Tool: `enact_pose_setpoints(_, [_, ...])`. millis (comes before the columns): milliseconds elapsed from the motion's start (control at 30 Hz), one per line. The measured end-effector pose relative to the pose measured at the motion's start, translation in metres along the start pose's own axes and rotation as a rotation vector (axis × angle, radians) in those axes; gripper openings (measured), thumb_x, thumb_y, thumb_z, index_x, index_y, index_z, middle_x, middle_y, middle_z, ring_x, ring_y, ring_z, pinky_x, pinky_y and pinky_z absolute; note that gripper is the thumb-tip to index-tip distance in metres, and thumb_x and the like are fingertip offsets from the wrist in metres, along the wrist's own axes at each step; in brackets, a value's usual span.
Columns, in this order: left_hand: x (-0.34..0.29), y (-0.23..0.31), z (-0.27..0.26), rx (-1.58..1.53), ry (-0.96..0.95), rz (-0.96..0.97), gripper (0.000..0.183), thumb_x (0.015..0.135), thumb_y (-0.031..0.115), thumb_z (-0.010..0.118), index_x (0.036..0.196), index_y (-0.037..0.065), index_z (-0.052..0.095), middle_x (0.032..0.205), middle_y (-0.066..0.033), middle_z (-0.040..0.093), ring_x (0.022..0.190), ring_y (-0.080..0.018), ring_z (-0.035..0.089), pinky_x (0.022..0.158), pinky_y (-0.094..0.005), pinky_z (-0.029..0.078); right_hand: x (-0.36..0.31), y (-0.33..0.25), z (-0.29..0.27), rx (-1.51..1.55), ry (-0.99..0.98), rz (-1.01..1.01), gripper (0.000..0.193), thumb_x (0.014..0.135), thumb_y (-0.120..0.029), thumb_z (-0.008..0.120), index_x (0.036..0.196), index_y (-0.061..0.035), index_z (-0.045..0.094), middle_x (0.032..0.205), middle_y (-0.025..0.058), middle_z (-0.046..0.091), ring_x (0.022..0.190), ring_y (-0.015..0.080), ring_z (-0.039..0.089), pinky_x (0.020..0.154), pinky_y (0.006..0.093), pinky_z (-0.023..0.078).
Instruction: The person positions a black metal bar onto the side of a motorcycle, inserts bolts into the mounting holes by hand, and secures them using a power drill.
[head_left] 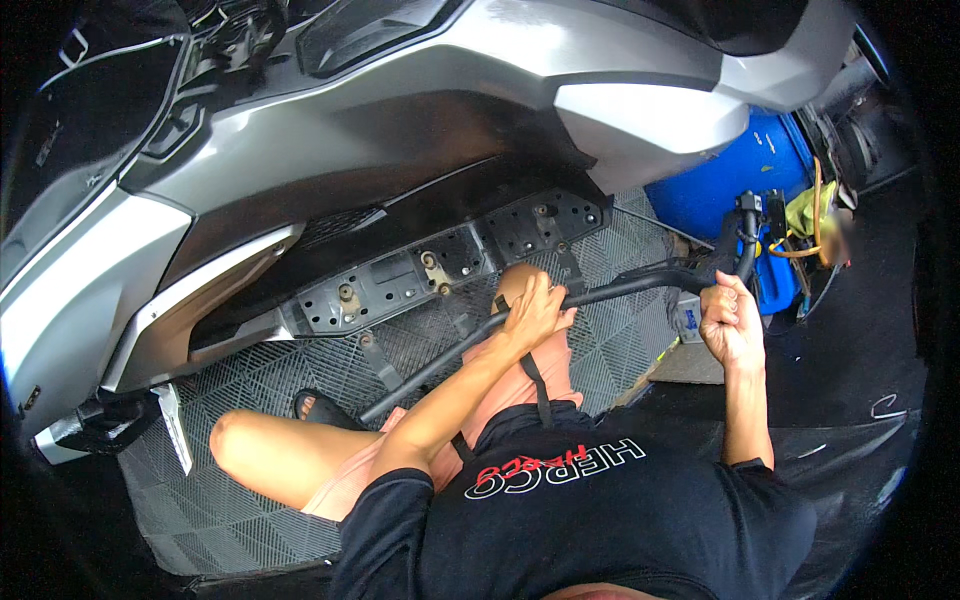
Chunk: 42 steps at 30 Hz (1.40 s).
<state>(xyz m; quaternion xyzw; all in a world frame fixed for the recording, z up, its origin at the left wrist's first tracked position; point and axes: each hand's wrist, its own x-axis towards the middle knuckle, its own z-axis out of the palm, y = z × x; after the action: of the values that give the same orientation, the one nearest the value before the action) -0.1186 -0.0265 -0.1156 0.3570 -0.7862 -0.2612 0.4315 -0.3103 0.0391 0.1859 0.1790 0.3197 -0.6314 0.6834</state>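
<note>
Across my lap lies a long black bent metal tube [425, 372], running from my left thigh up to its bracketed end on the right. My left hand [537, 312] is closed round the tube near its middle. Farther along, my right hand [732, 318] grips it in a fist just below the bend. Beyond the tube, the exposed black metal frame rail [400, 290], with holes and bolts, runs along the underside of a silver and black vehicle [390, 130].
Grey ribbed floor tiles [230, 500] lie under me. At the right stand a blue drum [735, 170] and a blue plastic container [774, 282], with yellow tubing [818, 215] beside them. A white-edged panel [172, 430] hangs low at the left. The vehicle's body overhangs the far side.
</note>
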Motion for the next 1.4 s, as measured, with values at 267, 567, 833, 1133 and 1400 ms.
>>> enact_pose_setpoints(267, [0.017,-0.014,-0.013,0.064,0.092,0.133,0.043,0.073,0.04,0.08,0.079,0.002,0.061,0.09,-0.0165,0.052,0.086,-0.0362,0.057,0.065,-0.0466,0.054,-0.001,0.001,0.017,0.071,-0.047,0.038,0.036,0.099,-0.015,0.053,0.065,-0.0086,0.044,0.06,-0.0004,0.043,0.046,0.0084,0.037,0.042,0.0215,0.038])
enact_pose_setpoints(567, [0.025,-0.023,-0.026,0.127,0.038,0.166,0.045,0.076,0.042,0.079,0.077,0.002,0.059,0.09,-0.0149,0.053,0.089,-0.033,0.06,0.067,-0.0435,0.056,0.005,0.004,0.004,-0.538,-0.055,-0.209,0.014,0.097,-0.021,0.061,0.089,-0.0114,0.054,0.075,0.0013,0.064,0.057,0.0091,0.06,0.044,0.0223,0.047])
enact_pose_setpoints(833, [0.034,-0.028,-0.021,0.093,0.07,0.196,0.042,0.078,0.039,0.078,0.078,0.002,0.058,0.087,-0.014,0.052,0.083,-0.0343,0.061,0.068,-0.0439,0.055,-0.002,0.012,-0.001,-0.963,-0.064,-0.348,0.032,0.091,-0.048,0.066,0.099,-0.018,0.056,0.082,-0.0026,0.061,0.062,0.0094,0.06,0.046,0.0221,0.047])
enact_pose_setpoints(1133, [0.034,-0.025,-0.011,0.107,0.054,0.112,0.039,0.075,0.028,0.082,0.077,0.002,0.054,0.083,-0.0152,0.05,0.079,-0.0357,0.061,0.068,-0.0459,0.055,0.034,0.011,-0.027,-0.868,-0.097,-0.491,0.089,0.084,-0.074,0.058,0.137,-0.0058,0.039,0.135,0.0218,0.042,0.116,0.0275,0.049,0.099,0.0424,0.046])
enact_pose_setpoints(1400, [0.041,-0.022,-0.017,0.078,0.078,0.128,0.042,0.076,0.029,0.083,0.074,0.0,0.052,0.08,-0.0174,0.051,0.073,-0.0374,0.059,0.064,-0.0456,0.052,0.098,-0.004,-0.054,-0.798,-0.212,-0.624,0.098,0.087,-0.077,0.051,0.153,-0.0092,0.027,0.137,0.0116,0.046,0.132,0.0254,0.038,0.115,0.0406,0.018])
